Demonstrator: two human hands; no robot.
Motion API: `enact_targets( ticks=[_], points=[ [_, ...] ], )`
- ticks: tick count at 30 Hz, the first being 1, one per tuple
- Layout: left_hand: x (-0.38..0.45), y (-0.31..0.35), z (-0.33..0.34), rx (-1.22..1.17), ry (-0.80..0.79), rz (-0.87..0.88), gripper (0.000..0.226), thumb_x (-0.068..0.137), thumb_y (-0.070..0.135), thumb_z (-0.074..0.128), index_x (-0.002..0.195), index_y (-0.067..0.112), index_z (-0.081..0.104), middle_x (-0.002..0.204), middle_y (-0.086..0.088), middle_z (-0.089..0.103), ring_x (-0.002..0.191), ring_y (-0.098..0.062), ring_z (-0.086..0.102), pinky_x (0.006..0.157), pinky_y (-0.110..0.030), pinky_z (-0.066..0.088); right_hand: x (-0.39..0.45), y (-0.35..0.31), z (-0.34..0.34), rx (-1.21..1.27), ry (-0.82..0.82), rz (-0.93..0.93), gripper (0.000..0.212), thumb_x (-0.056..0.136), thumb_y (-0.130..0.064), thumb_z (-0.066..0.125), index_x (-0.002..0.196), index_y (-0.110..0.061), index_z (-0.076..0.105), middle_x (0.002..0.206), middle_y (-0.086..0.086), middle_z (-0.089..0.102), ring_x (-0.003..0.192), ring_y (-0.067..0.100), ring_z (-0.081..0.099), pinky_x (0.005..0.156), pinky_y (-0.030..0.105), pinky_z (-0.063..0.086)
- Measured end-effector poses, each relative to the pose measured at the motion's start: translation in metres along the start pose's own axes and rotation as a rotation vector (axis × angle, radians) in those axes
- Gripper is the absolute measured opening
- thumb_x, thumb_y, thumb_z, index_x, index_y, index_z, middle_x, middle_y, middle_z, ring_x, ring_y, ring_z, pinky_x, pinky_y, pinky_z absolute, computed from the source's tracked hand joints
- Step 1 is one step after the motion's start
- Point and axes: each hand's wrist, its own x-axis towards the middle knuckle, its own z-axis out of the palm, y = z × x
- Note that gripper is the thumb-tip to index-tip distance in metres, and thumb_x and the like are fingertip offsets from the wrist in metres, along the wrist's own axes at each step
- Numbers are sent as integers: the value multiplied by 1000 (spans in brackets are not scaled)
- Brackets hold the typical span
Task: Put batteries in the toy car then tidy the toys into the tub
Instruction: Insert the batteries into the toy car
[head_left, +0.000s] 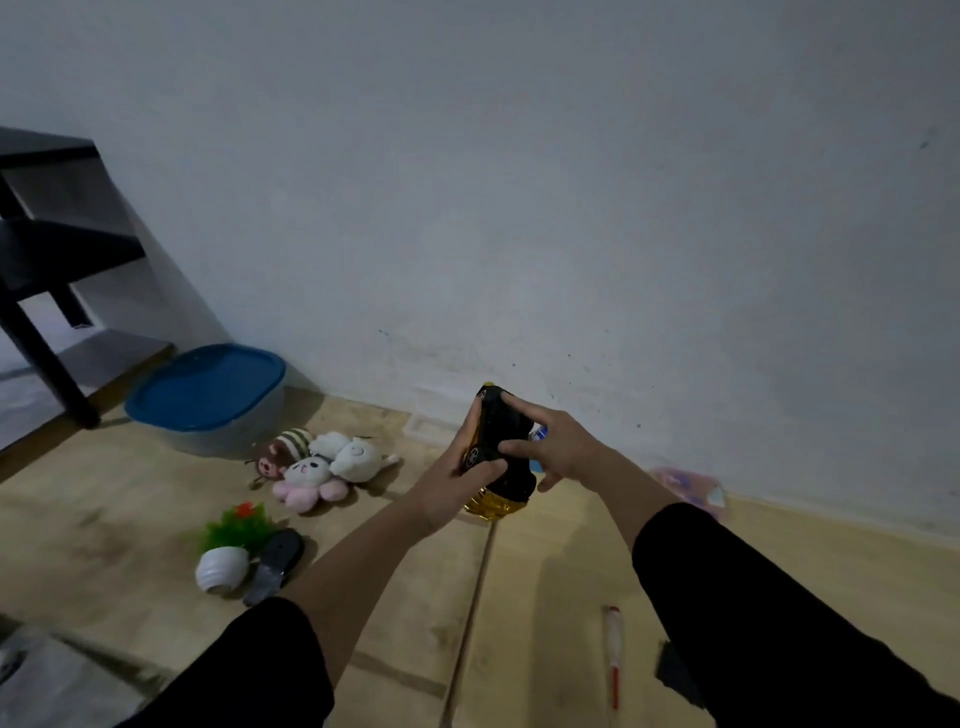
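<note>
Sitting against the wall at the left, the tub (208, 400) is the biggest thing on the floor (545, 597), and its blue lid is on, so nothing can go in until that comes off. It lies well to the left of both hands and farther away, nearer the left one. A dark shelf unit (47, 270) stands just beside it.

Between the tub and the hands lies a heap of soft toys (322, 462), and nearer the person a small potted plant (236, 545) on its side, touching a dark flat piece (275, 566).

The toy car (498, 457) is held up in front, underside facing the person, its long axis running away toward the wall, gold body showing at the near end. The left hand (457, 483) grips it from the side, thumb curled over the black underside. The right hand (556, 449) presses two straight fingertips on that underside, probably working at the battery bay. Something small and blue sits behind the right hand; I cannot tell what it is.

A red-and-white screwdriver (614, 657) lies on the floor near the right arm, within easy reach.
</note>
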Motion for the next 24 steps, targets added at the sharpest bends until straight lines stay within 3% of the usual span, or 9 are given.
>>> enact_targets(
  ticks=[3,7,10,12,14,16,19,24],
  points=[
    [3,-3,-22,22,-105,-65,94,91,8,60,141,47,-9,138,15,36,116,0,48,74,-7,48,5,-7,11,-12,22,-6,70,83,-16,70,137,-47,38,148,0,35,113,38,54,55,38,59],
    [6,-11,-55,101,-171,-125,127,76,4,78,141,48,-22,148,4,28,130,-19,44,71,-18,55,12,-16,32,-122,25,0,71,82,-12,70,136,-47,40,150,-1,31,109,36,54,48,32,55],
    [10,-19,-76,108,-212,-125,131,70,8,83,142,52,-17,153,4,25,131,-18,42,77,-26,57,16,-21,45,-197,85,13,70,83,-22,70,140,-45,35,148,1,34,97,31,59,44,24,51],
    [12,-23,-85,88,-233,-128,132,68,11,85,143,52,-15,153,4,24,130,-19,43,79,-30,58,18,-24,53,-229,208,47,62,85,-32,67,140,-37,38,132,8,49,90,29,62,43,23,50],
    [15,-27,-91,73,-254,-150,134,63,18,89,142,54,-13,154,2,24,132,-21,41,79,-32,58,21,-30,62,-322,433,62,40,88,-40,61,122,-21,53,109,10,58,85,25,61,51,24,47],
    [17,-30,-92,60,-284,-174,137,58,23,91,142,55,-12,155,1,21,134,-24,38,76,-35,59,26,-36,70,-407,611,82,33,90,-44,55,95,-11,54,96,9,61,85,21,56,65,25,37],
    [18,-30,-88,20,-344,-172,137,59,21,91,143,53,-13,156,5,17,134,-25,38,78,-40,59,29,-46,84,-376,653,136,36,91,-47,52,84,-13,47,82,4,55,79,18,51,66,26,35],
    [20,-25,-86,-49,-396,-185,134,65,11,87,144,51,-14,155,5,20,128,-24,44,79,-41,59,29,-50,95,-524,696,192,42,89,-57,47,84,-15,48,79,1,56,75,18,53,63,28,37]
  ],
)
